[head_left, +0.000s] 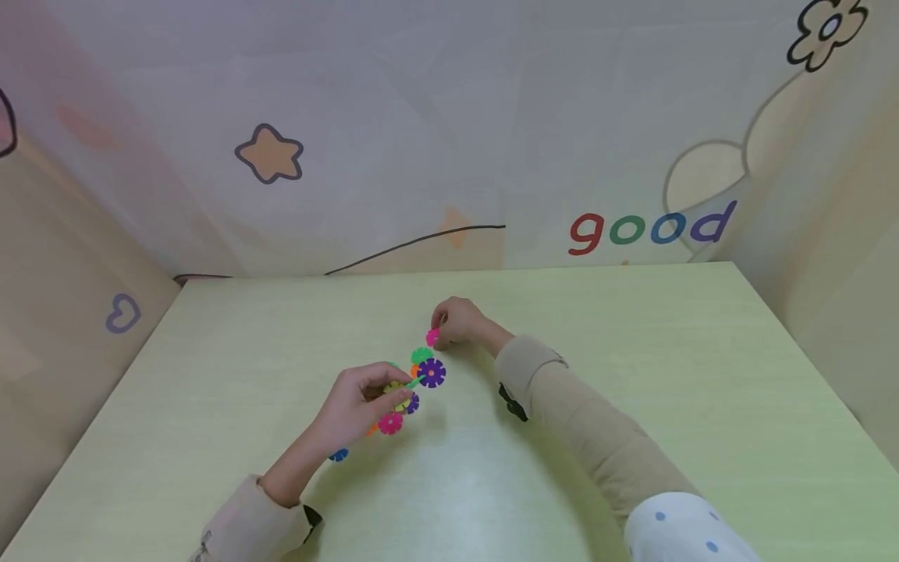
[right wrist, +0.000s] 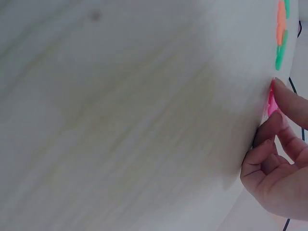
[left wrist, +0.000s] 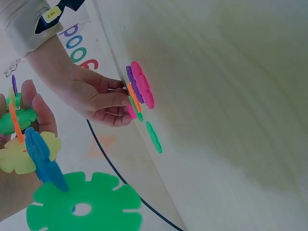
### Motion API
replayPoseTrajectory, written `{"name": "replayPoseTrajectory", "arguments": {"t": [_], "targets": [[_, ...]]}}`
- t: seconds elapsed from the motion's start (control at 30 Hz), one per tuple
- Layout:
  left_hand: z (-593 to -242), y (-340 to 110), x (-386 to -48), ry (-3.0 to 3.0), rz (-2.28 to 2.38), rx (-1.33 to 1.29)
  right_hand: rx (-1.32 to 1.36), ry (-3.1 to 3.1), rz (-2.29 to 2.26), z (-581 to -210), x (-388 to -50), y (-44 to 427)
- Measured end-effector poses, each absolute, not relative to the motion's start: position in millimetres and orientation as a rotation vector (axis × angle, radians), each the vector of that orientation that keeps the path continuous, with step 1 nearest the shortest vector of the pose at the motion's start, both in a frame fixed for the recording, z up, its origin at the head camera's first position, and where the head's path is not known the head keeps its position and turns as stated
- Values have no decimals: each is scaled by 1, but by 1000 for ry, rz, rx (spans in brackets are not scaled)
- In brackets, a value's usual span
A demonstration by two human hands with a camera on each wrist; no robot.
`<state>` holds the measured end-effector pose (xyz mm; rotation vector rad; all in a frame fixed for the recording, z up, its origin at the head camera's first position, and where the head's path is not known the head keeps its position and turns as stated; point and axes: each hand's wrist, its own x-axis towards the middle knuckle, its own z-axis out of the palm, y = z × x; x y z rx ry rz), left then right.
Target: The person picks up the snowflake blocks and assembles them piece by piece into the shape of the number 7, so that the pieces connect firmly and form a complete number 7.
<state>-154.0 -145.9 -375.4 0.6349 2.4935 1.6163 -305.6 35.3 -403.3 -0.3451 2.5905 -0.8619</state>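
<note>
Big grn disc (left wrist: 108, 199), btm cut off

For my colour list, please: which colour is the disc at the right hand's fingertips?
That disc is bright pink, showing best in the head view.

Passable along the bench (head_left: 737, 375) to the right of the right sleeve (head_left: 611, 429), to the left of the left hand (head_left: 358, 402) and, from the near side, up between the right sleeve and the left sleeve (head_left: 256, 519) as far as the larger purple disc (head_left: 431, 373). Obstructed mid-bench by a slanting line of notched discs (head_left: 391, 423), partly hidden behind the left hand, from the blue disc (head_left: 339, 454) up to the topmost pink disc (head_left: 432, 338) pinched by the right hand (head_left: 461, 321) (a tight squeeze between that disc and the green one (head_left: 422, 356)). Bounded at the back and on both sides by printed cloth (head_left: 393, 156).
</note>
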Motion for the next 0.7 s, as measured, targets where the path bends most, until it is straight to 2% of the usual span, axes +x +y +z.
{"name": "replayPoseTrajectory", "arguments": {"t": [0.47, 0.7], "targets": [[-366, -152, -168, 2483, 1637, 597, -269, 2442, -1216, -385, -291, 69], [-363, -156, -169, 2483, 1649, 500, -332, 2364, -1334, -380, -275, 83]]}}
